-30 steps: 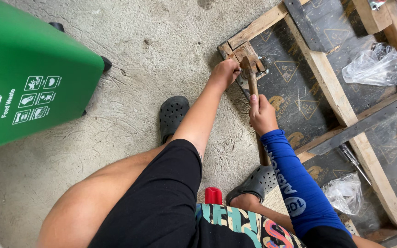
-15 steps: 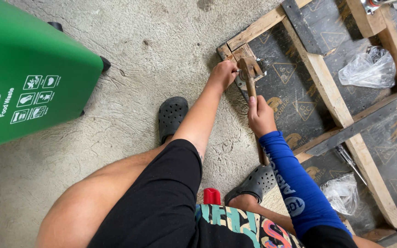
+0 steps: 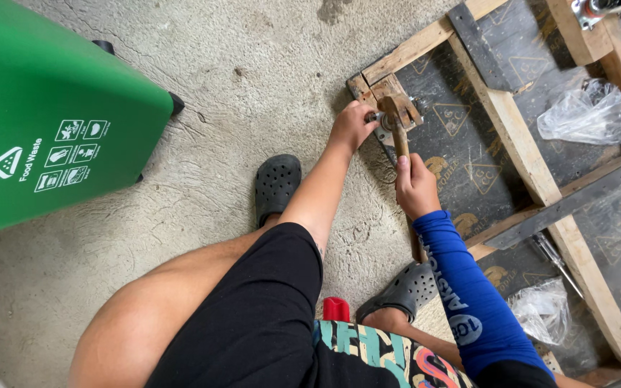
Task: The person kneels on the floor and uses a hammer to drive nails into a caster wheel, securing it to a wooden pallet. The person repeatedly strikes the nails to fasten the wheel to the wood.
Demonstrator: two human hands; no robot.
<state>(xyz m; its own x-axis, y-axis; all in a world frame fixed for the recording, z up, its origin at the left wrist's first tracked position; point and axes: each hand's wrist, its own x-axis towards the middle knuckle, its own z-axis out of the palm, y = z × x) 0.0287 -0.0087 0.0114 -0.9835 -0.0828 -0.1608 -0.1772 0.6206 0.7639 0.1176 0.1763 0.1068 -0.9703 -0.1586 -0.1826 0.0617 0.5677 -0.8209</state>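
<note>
My right hand (image 3: 417, 187), in a blue sleeve, grips the wooden handle of a hammer (image 3: 398, 123) whose metal head rests at the near corner of a wooden frame (image 3: 389, 86). My left hand (image 3: 352, 128) is pressed against that same corner, fingers pinched beside the hammer head; something small may be between them but I cannot tell. The frame lies flat on the concrete floor over a dark printed board (image 3: 461, 165). I squat over it in black shorts and dark clogs.
A green wheeled waste bin (image 3: 44, 122) stands at the left. Crumpled clear plastic bags (image 3: 585, 111) lie inside the frame's bays, another bag (image 3: 540, 309) lower right. Wooden slats (image 3: 512, 136) cross the frame. A small red object (image 3: 336, 309) sits by my leg.
The hammer head has shifted slightly at the frame's corner, and my right hand has slid up the handle. My left hand stays at the corner.
</note>
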